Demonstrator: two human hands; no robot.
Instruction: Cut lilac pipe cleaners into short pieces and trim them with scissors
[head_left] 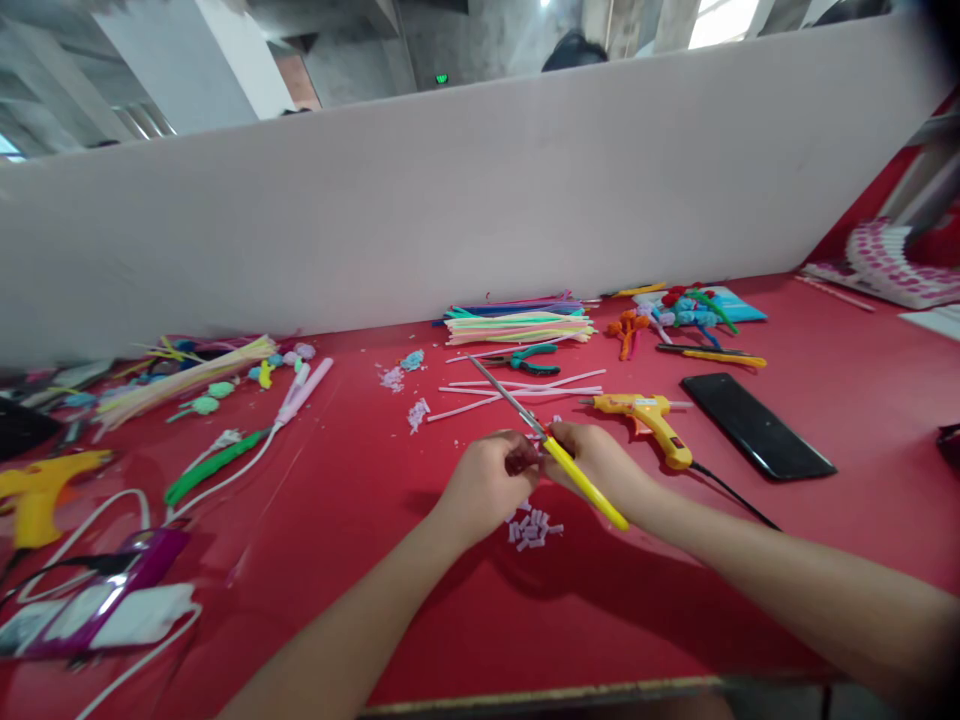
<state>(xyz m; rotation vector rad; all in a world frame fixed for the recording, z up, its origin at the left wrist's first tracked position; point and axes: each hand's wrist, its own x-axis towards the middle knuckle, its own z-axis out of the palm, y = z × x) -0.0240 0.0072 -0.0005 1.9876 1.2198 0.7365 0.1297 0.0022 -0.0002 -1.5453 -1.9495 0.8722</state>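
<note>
My right hand [589,455] holds a pair of scissors [581,480] with yellow handles, the blades pointing up and to the left. Close against it, my left hand [491,480] has its fingers curled in a pinch. Whatever lies between the fingertips is too small and hidden to name. Just below the hands is a small heap of short pale lilac pieces [534,528]. Several long pale pink pipe cleaners [517,388] lie beyond the hands, and the scissor tips overlap them in view. Teal-handled pliers [534,360] rest behind those.
A yellow glue gun [645,415] and a black phone [757,425] lie at right. Pipe cleaner bundles [517,326] line the white partition [450,210]. More bundles [195,380], another yellow glue gun [52,490], a purple power strip [120,590] and white cables occupy the left.
</note>
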